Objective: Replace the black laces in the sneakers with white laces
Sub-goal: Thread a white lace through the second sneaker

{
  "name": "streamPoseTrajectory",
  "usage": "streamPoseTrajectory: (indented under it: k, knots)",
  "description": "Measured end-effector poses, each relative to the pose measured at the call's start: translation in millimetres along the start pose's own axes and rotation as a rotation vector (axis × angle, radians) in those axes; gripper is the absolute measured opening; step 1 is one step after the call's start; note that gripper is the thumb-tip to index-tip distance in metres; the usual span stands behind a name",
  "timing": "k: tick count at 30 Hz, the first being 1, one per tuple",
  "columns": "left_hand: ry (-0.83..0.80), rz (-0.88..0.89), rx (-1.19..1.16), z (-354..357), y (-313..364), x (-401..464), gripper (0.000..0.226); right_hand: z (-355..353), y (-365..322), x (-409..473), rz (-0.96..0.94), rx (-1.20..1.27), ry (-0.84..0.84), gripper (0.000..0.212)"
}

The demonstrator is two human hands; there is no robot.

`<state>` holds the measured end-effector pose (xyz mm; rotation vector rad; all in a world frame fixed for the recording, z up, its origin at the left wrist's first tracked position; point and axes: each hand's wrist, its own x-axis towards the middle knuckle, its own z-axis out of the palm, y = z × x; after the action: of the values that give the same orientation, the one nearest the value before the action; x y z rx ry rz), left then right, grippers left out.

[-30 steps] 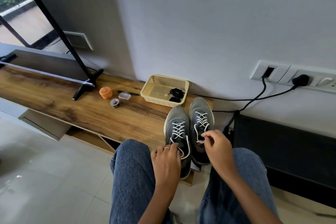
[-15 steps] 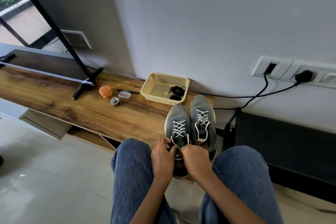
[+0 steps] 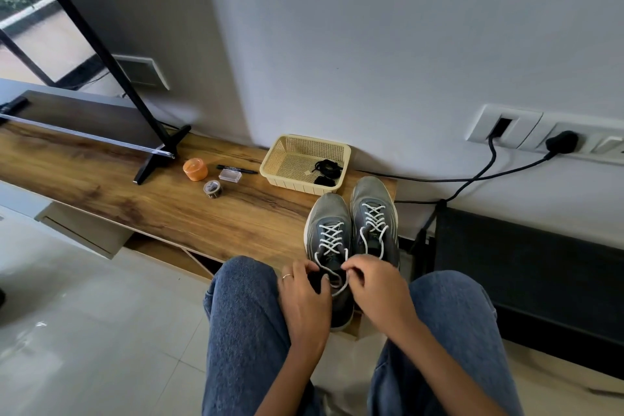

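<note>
Tying off the white lace on the left sneaker

Both hands had come together over the left sneaker at the surface's near right corner; a second earlier the right hand was at the right sneaker. Now its grip pinched a loop of the white lace, and the left hand pinched the other end. Both shoes carried white lacing, the black laces lay in the basket by the far edge, so probably only knots remained
</note>
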<state>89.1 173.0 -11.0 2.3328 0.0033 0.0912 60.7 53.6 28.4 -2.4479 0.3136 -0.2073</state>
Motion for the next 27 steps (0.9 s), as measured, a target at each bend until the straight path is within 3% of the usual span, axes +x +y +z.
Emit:
streamPoseTrajectory:
  k: [3,7,11,17,22,27]
  knots:
    - [0.020,0.267,0.047,4.3,-1.1,-18.0,0.009,-10.8,7.3,1.2,0.066,0.006,0.107,0.020]
    - [-0.099,0.472,0.133,11.9,-2.4,-36.8,0.022,-13.1,17.4,0.5,0.088,-0.279,-0.064,0.034]
    - [-0.160,0.450,0.263,9.5,-2.4,-40.0,0.058,-3.3,24.0,-8.3,0.067,-0.391,-0.144,0.030]
    - [-0.219,0.469,0.509,-2.1,-2.1,-30.1,0.041,17.4,37.5,-9.0,0.012,-0.489,-0.066,0.052]
    - [-0.301,0.497,0.464,-6.1,0.7,-25.3,0.046,24.2,44.5,-2.9,-0.020,-0.424,-0.011,0.039]
    - [-0.266,0.509,0.356,-7.5,15.6,-24.3,0.037,8.0,42.5,-8.9,0.093,-0.120,0.075,0.025]
